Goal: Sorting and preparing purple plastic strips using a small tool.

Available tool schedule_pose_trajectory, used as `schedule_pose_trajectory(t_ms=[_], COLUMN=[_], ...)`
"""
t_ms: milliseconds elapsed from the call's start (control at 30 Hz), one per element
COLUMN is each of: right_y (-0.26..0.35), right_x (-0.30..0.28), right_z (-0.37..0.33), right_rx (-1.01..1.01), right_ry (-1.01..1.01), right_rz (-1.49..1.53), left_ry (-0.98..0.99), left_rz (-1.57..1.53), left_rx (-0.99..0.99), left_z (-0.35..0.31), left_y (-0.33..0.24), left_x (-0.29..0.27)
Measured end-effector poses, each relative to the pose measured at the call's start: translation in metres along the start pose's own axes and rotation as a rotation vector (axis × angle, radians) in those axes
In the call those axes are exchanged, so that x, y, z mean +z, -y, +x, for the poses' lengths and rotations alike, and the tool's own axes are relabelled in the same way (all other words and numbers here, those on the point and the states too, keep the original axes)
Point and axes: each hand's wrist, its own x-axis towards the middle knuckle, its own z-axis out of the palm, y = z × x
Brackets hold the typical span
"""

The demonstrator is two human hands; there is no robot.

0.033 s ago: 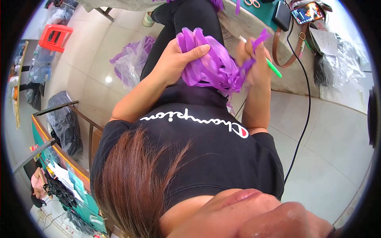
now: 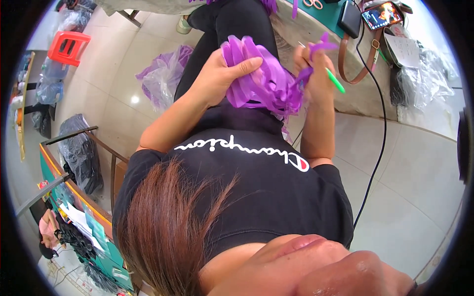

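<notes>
Ribbons (image 2: 254, 89), purple, sit clamped in the left hand (image 2: 223, 74); beside them, the right hand (image 2: 319, 74) grips a green-handled tool (image 2: 335, 81).

Purple strips (image 2: 264, 81); green handle (image 2: 335, 81); red stool (image 2: 82, 45); black shirt (image 2: 276, 202).

My left hand (image 2: 220, 74) grips at upper centre, thumb (image 2: 248, 65) on top pointing right; farther right, my right hand (image 2: 318, 71) is curled above its upright forearm (image 2: 318, 121).
</notes>
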Motion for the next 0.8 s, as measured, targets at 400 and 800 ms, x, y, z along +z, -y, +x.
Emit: schedule_pose_trajectory(t_ms=[400, 800], right_y=[-0.035, 0.032], right_x=[0.045, 0.026], right_z=[0.005, -0.027], right_rx=[-0.247, -0.200], right_ry=[-0.374, -0.450], right_rz=[-1.015, -0.196], left_ry=[-0.038, -0.128], left_rz=[0.490, 0.763], left_rx=[0.300, 0.348], left_z=[-0.007, 0.019], left_y=[0.012, 0.020], left_x=[0.011, -0.020])
